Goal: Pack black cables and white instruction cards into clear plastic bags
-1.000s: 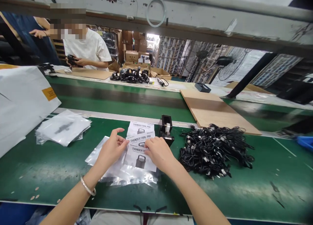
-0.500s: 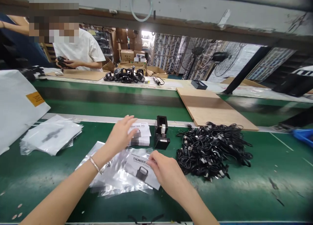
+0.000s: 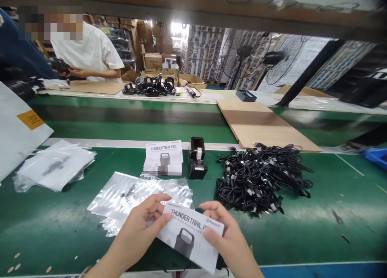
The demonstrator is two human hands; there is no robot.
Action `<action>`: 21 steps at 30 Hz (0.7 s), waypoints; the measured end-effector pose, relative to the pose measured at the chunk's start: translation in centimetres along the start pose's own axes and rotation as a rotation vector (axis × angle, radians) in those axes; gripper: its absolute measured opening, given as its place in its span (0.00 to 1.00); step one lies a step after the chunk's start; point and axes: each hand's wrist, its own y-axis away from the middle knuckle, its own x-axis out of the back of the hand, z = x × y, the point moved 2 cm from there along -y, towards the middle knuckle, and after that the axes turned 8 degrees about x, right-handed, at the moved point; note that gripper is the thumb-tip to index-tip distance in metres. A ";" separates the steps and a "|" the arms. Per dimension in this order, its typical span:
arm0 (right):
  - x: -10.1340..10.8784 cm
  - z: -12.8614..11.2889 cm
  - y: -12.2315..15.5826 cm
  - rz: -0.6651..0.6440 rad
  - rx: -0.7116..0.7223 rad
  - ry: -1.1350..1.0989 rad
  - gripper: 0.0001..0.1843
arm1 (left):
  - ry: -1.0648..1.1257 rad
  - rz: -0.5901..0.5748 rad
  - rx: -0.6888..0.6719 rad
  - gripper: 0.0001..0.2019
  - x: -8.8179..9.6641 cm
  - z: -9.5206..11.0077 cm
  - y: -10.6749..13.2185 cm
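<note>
A white instruction booklet (image 3: 193, 235), printed "THUNDER TRAIL PRO" over a picture of a speaker, is held tilted near the front edge of the green work surface. My right hand (image 3: 225, 233) grips its right side, thumb on the front and fingers behind. At its upper left corner, my left hand (image 3: 145, 217) is closed with the thumb on the paper; its other fingers are partly hidden. Under and beyond my left hand lie clear plastic bags (image 3: 116, 193). A stack of the same booklets (image 3: 163, 159) stands behind the bags, beside a black tape dispenser (image 3: 197, 159).
Coiled black cables (image 3: 260, 179) form a heap at right, before a wooden board (image 3: 266, 125). More bagged sheets (image 3: 56, 165) and a large white bag (image 3: 18, 129) occupy the left. Across the line, a person (image 3: 87, 52) handles a black object near a pile of black parts (image 3: 151, 84).
My left hand has left the booklet stack and come down to the booklet. My right hand has brought that booklet off the plastic bags, nearer to me. The camera view has tilted down.
</note>
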 end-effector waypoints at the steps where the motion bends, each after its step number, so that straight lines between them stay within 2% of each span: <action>1: -0.3 0.6 0.3 -0.009 -0.048 -0.100 0.28 | 0.074 0.007 0.022 0.15 -0.2 -0.6 0.1; 2: -0.5 1.1 0.7 -0.027 -0.097 -0.143 0.30 | 0.121 0.009 0.033 0.15 -0.3 -1.1 0.2; 4: -0.5 1.7 1.1 -0.019 -0.172 -0.063 0.28 | 0.101 0.058 0.020 0.15 0.3 -1.6 0.0; 8: 1.2 1.3 1.0 0.109 -0.145 0.237 0.26 | -0.315 0.402 -0.060 0.13 2.8 -1.6 -0.9; 9: 1.7 1.2 0.9 0.103 -0.146 0.270 0.26 | -0.418 0.439 -0.057 0.13 3.2 -1.7 -1.2; 12: 2.4 1.0 0.9 0.036 -0.171 0.313 0.24 | -0.592 0.399 -0.015 0.12 3.7 -2.2 -2.2; 16: 2.6 1.2 0.9 0.016 -0.187 0.272 0.24 | -0.646 0.360 -0.026 0.10 3.3 -2.2 -2.3; 21: 3.1 1.1 1.0 0.149 -0.158 0.194 0.25 | -0.621 0.380 -0.046 0.12 1.5 -1.2 -1.6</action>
